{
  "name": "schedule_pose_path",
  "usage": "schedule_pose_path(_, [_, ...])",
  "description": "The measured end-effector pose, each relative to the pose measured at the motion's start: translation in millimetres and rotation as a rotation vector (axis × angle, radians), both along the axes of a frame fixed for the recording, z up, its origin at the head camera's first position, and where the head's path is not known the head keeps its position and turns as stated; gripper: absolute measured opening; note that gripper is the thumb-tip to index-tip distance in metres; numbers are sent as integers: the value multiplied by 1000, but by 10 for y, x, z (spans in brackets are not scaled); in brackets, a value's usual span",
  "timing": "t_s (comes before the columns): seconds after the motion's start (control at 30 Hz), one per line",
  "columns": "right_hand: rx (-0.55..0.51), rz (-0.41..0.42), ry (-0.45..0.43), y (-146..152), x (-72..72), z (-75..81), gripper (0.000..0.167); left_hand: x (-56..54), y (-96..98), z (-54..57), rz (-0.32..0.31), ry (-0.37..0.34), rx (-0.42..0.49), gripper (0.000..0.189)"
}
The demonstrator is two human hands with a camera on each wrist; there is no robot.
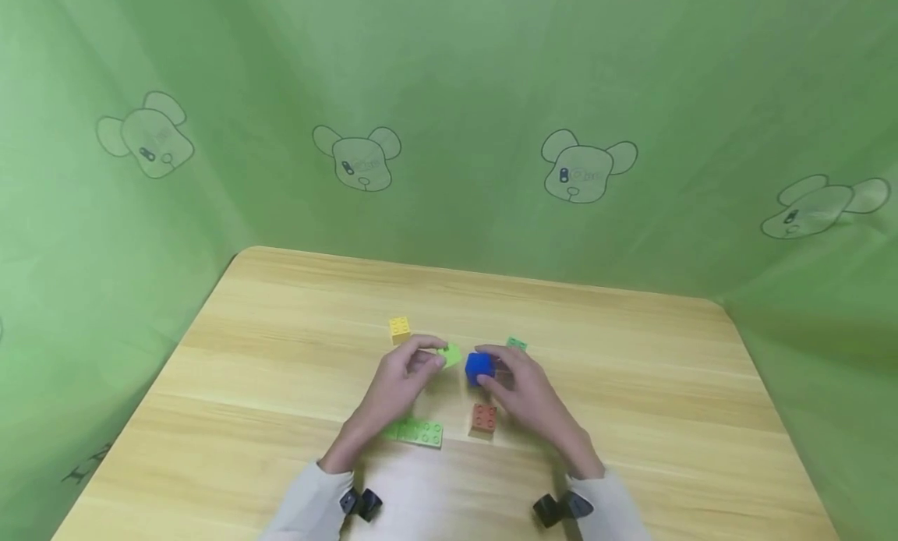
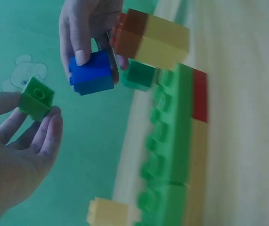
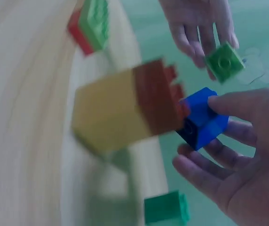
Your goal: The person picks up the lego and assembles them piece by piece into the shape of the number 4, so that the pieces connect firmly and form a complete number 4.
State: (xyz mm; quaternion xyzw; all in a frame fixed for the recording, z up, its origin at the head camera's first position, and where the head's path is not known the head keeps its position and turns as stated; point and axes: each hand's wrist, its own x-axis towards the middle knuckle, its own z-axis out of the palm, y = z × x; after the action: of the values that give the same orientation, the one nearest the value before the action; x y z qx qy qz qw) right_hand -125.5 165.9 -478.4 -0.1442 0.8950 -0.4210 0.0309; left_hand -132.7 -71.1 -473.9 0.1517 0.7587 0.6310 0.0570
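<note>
My left hand [image 1: 394,381] pinches a small light green building block [image 2: 36,99] between thumb and fingertips, its hollow underside showing in both wrist views. Across a small gap, my right hand [image 1: 528,389] holds a blue building block [image 3: 203,118] between thumb and fingers. The two blocks are apart, near each other over the middle of the table. Nearer to me, below the right hand in the head view, stands a red block [image 1: 483,417] on top of a yellow block [image 3: 107,110]. Left of that stack are light green studded bricks [image 1: 421,433], partly hidden by the left wrist.
A yellow block [image 1: 399,328] stands beyond the left hand, and a darker green block [image 1: 517,344] sits just behind the right hand. In the left wrist view, red [image 2: 200,96] and yellow [image 2: 196,165] pieces lie under the light green bricks. Green cloth [image 1: 463,73] hangs around the wooden table [image 1: 659,385].
</note>
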Motion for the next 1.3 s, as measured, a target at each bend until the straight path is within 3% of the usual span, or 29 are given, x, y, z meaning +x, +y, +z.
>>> schedule_pose_path(0.1, [-138,22,-52,-45,64,97,52,-9,35,61,-9,86,35,30])
schedule_pose_path(0.23, [-295,32,-100,-110,144,176,51,-11,76,108,-58,192,11,32])
schedule_pose_path(0.37, [-346,0,-79,-149,200,192,46,-1,81,118,-97,244,-32,32])
schedule_pose_path(0.5, [-360,-23,-63,-162,234,189,44,8,60,115,-136,251,-39,35])
schedule_pose_path(0.63, [-375,-18,-56,-161,258,183,46,12,35,92,-205,291,-63,60])
schedule_pose_path(0.73, [-394,-10,-55,-163,270,172,48,18,34,73,-237,382,-126,85])
schedule_pose_path(0.83, [-422,-4,-57,-173,280,167,50,28,49,63,-222,506,-204,93])
schedule_pose_path(0.97, [-461,22,-44,-193,300,170,52,37,72,70,-165,643,-267,87])
schedule_pose_path(1.1, [-481,48,-27,-206,318,171,50,43,77,87,-124,692,-302,79])
schedule_pose_path(1.3, [-493,68,-13,-209,329,162,46,57,55,109,-96,697,-334,73])
